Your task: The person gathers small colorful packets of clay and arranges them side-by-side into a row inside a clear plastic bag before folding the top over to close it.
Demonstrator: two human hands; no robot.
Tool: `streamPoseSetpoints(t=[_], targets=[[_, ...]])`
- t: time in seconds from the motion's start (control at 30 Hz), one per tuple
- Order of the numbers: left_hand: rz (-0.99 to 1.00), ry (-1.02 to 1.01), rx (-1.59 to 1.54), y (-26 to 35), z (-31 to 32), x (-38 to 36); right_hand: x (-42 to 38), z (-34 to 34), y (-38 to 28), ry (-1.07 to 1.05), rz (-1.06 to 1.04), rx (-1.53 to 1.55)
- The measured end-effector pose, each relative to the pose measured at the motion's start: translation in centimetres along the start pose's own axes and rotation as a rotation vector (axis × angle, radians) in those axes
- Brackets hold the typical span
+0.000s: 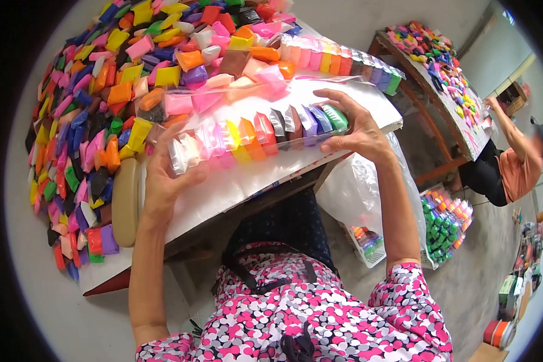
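Observation:
A clear plastic sleeve with a row of small coloured packets (pixel 247 139), from white through pink, yellow, orange and red to black, blue and green, lies between my hands over the white tabletop (pixel 202 202). At its white end, my left hand (pixel 174 166) has its fingers and thumb round the sleeve. My right hand (pixel 359 130) curves round the green end, thumb below and fingers above. Behind it, a second filled row (pixel 344 60) rests on the table. Loose coloured packets (pixel 120 90) are heaped at the left and back.
A beige case (pixel 125 202) stands by my left forearm. Right of the table are a clear plastic bag (pixel 359 187) and a crate of filled rows (pixel 443 226). Another person (pixel 522 166) sits at a second table (pixel 431 78) with heaped packets.

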State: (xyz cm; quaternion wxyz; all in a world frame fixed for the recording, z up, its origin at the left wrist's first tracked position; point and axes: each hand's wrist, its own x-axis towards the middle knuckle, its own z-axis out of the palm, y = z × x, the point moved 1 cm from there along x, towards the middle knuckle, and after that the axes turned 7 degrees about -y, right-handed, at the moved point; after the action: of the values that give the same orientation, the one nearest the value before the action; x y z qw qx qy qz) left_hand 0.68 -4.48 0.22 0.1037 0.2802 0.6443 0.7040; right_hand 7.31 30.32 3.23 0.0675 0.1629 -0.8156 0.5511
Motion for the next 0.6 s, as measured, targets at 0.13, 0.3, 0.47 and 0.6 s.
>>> streamPoseSetpoints(t=[0.13, 0.3, 0.47, 0.6], targets=[[0.112, -0.034, 0.02, 0.8, 0.0, 0.2, 0.2, -0.4, -0.5, -0.042, -0.018, 0.049], [0.135, -0.048, 0.043, 0.9, 0.5, 0.2, 0.8, 0.3, 0.1, 0.043, -0.095, 0.169], [0.083, 0.006, 0.048, 0.8, 0.5, 0.3, 1.0, 1.2, 0.1, 0.178, -0.109, 0.214], [0.087, 0.057, -0.054, 0.8, 0.7, -0.1, 1.2, 1.9, 1.2, 0.256, -0.165, 0.363]])
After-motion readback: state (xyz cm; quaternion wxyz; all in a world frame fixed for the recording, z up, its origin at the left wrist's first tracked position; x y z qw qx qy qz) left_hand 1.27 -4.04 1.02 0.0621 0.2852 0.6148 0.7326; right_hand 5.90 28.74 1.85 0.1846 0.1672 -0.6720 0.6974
